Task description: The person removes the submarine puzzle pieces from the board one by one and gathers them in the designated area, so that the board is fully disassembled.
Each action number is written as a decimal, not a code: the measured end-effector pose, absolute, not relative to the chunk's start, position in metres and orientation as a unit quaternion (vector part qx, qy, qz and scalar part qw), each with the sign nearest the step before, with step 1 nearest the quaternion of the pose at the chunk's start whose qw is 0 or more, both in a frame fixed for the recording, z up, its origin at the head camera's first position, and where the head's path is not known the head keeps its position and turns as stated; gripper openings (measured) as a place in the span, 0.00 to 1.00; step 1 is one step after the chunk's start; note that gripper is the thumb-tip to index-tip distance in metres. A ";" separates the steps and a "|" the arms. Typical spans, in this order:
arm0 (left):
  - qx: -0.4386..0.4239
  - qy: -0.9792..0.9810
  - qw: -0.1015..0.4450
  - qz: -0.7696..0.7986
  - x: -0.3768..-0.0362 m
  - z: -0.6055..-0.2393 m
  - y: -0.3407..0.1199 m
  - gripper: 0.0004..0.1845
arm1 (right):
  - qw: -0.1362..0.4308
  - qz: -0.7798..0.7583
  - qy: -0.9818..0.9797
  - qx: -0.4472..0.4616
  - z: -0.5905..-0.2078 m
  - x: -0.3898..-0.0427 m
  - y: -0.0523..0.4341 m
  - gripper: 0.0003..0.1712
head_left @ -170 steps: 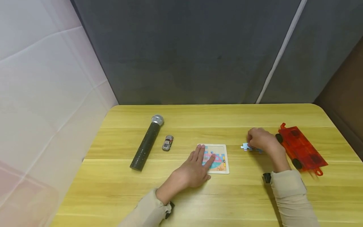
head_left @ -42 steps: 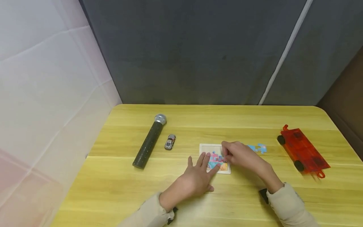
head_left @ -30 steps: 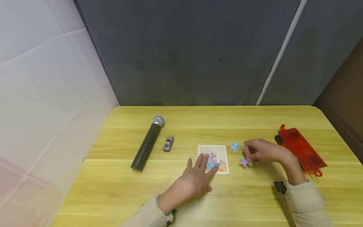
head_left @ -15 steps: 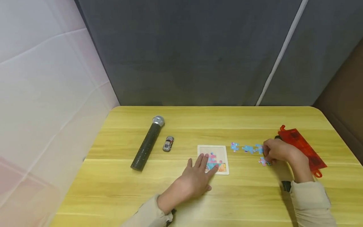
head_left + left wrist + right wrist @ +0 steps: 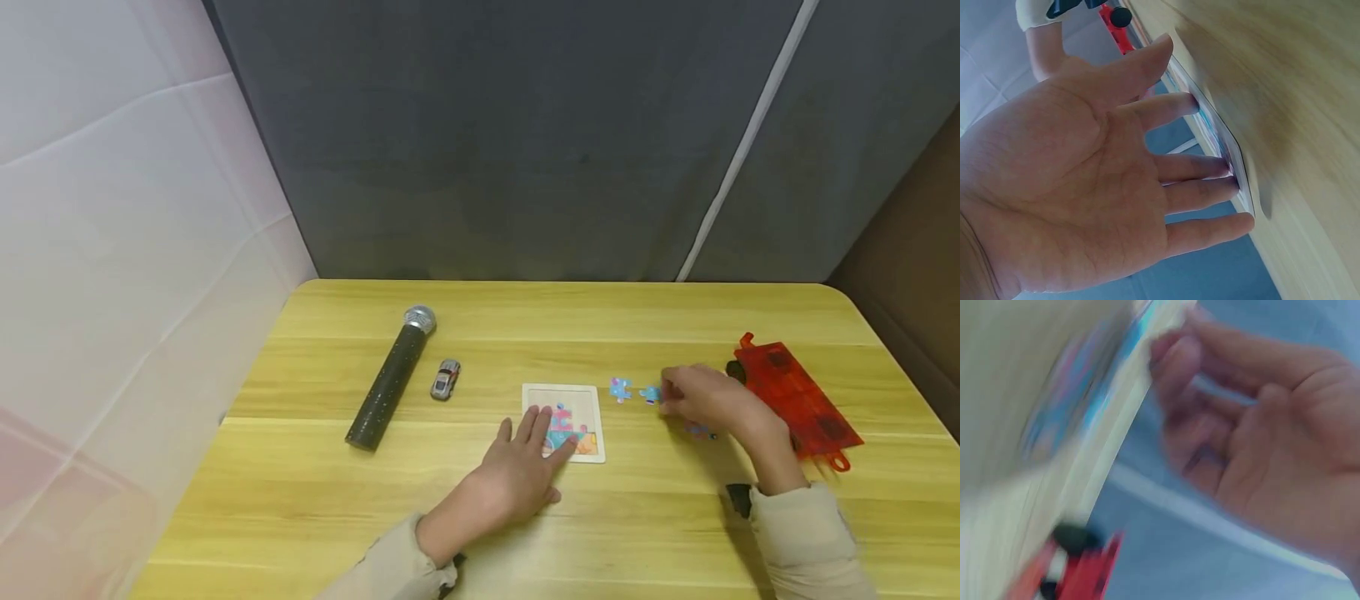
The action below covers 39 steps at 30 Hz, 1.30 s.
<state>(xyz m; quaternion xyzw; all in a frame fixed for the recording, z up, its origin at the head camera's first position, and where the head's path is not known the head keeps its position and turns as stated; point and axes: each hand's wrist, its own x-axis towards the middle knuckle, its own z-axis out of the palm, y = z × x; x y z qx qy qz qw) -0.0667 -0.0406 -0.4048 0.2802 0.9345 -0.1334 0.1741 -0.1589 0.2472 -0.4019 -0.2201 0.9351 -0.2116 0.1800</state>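
A small square puzzle board (image 5: 579, 397) lies at the middle of the wooden table (image 5: 315, 500), with coloured pieces in its lower half. My left hand (image 5: 536, 442) lies flat, its straight fingers pressing on the board's near left part; in the left wrist view that hand (image 5: 1116, 175) shows its fingertips on the board's edge (image 5: 1230, 153). Right of the board lie three loose pieces: one blue (image 5: 619, 388), one (image 5: 650, 393) at my right hand's fingertips, one pink and blue (image 5: 701, 432) under the palm. My right hand (image 5: 690, 398) hovers with loosely bent fingers; the blurred right wrist view shows nothing between the fingers (image 5: 1179, 369).
A black microphone (image 5: 390, 375) with a silver head lies at the left, a small silver toy car (image 5: 445, 378) beside it. A flat red toy vehicle (image 5: 795, 396) with black wheels sits at the right, close to my right hand. A grey curtain backs the table.
My right hand took a piece from the board, carried it right, laid it near the red toy, and has now moved back left. The left hand stays on the board.
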 end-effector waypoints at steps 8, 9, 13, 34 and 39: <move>0.275 0.938 0.168 -0.131 -0.074 -0.423 -0.040 0.41 | 0.116 -0.238 0.902 -0.341 -0.405 -0.147 0.162 0.14; 0.273 0.937 0.170 -0.138 -0.075 -0.424 -0.040 0.41 | 0.117 -0.234 0.904 -0.339 -0.406 -0.146 0.157 0.16; 0.268 0.933 0.178 -0.163 -0.074 -0.413 -0.040 0.40 | 0.109 -0.238 0.904 -0.338 -0.413 -0.143 0.147 0.14; 0.269 0.929 0.181 -0.179 -0.069 -0.406 -0.038 0.40 | 0.093 -0.286 0.903 -0.308 -0.419 -0.143 0.136 0.07; 0.268 0.929 0.184 -0.175 -0.068 -0.401 -0.038 0.40 | 0.095 -0.320 0.890 -0.310 -0.419 -0.144 0.135 0.09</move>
